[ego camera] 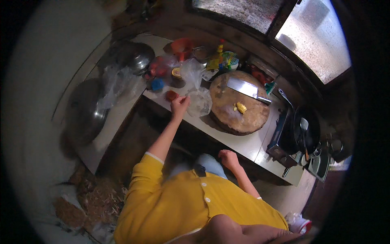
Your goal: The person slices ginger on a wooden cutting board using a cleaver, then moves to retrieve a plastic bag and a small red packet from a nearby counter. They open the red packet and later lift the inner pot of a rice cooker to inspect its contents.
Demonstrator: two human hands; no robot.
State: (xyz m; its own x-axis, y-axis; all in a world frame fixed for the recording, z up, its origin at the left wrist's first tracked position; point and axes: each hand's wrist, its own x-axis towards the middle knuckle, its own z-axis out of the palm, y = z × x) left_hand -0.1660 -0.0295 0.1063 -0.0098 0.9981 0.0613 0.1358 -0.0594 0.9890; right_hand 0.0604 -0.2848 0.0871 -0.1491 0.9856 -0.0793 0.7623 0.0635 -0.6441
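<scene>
My left hand is at the counter's front edge, fingertips pinched together against the side of a clear plastic bag. Whether they grip the film is too small to tell. Just behind those fingers sits a small reddish-brown item. To the bag's right stands a thick round wooden chopping block. On it lie a cleaver, blade flat and handle to the right, and a peeled yellow piece with small bits beside it. My right hand hangs loosely curled before the counter, with nothing visible in it.
At right, a wok with a spatula in it sits on a gas stove. Packets, a red-capped bottle and an orange container crowd the back. Large metal lids or pans occupy the left counter.
</scene>
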